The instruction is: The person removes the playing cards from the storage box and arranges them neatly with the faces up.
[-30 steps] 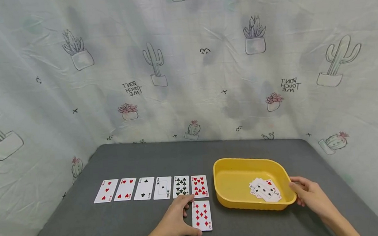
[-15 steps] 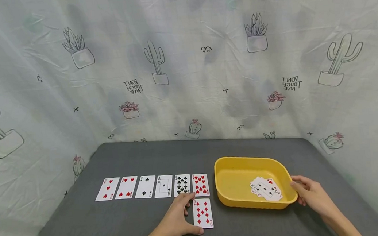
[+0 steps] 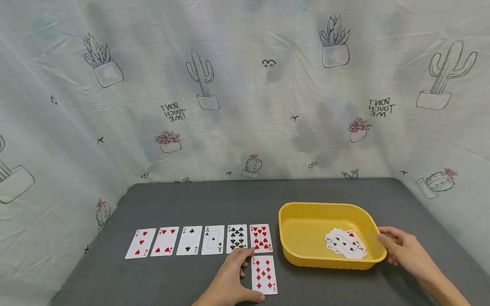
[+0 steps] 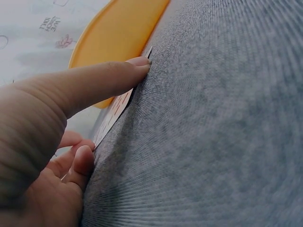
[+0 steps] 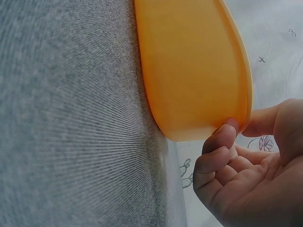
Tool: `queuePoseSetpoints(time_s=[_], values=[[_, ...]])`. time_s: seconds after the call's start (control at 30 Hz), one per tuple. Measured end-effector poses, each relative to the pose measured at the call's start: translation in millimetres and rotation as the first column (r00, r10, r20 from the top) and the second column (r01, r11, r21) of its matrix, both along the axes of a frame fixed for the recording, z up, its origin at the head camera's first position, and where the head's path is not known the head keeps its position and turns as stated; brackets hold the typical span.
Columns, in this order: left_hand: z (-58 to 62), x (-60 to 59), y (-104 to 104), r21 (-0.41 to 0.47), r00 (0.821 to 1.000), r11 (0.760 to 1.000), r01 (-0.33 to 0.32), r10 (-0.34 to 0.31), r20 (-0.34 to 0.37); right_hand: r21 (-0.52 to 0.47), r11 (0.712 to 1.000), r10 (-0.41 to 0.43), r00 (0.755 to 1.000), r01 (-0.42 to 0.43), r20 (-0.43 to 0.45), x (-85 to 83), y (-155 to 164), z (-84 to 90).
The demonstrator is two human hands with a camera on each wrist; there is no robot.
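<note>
A nine of diamonds lies face up on the grey table, just in front of the right end of a row of several face-up cards. My left hand holds this card along its left side, thumb at the near corner and fingers at the far corner. In the left wrist view the thumb presses the card edge onto the cloth. My right hand grips the near right rim of a yellow tray, which holds a small pile of cards. In the right wrist view my right hand pinches the rim of the tray.
A cactus-print cloth hangs close behind and on both sides of the table. The tray stands right of the card row, about a card's width from it. Bare grey cloth lies behind the row and to its left.
Both hands keep their holds. The view has shifted slightly, and the nine of diamonds sits a touch closer to the row than before.
</note>
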State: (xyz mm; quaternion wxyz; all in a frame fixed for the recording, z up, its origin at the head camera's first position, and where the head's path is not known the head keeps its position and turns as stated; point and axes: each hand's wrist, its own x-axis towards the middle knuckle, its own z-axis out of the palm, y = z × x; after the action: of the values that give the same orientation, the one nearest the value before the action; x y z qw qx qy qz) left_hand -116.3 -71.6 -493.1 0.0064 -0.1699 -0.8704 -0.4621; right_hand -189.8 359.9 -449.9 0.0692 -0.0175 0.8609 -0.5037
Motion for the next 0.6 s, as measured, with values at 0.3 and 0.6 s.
queuePoseSetpoints(time_s=[0.3,0.6], values=[[-6.1,2.5,-0.9,0.001,1.000,1.000,0.016,-0.016,0.003,0.000,1.000,-0.003,1.000,0.003,0.023,2.9,1.2,-4.6],[-5.8,-1.7,-2.3,-0.005,1.000,1.000,0.024,-0.024,-0.020,0.003,1.000,0.011,0.999,-0.010,-0.043,0.4,-1.2,-0.5]])
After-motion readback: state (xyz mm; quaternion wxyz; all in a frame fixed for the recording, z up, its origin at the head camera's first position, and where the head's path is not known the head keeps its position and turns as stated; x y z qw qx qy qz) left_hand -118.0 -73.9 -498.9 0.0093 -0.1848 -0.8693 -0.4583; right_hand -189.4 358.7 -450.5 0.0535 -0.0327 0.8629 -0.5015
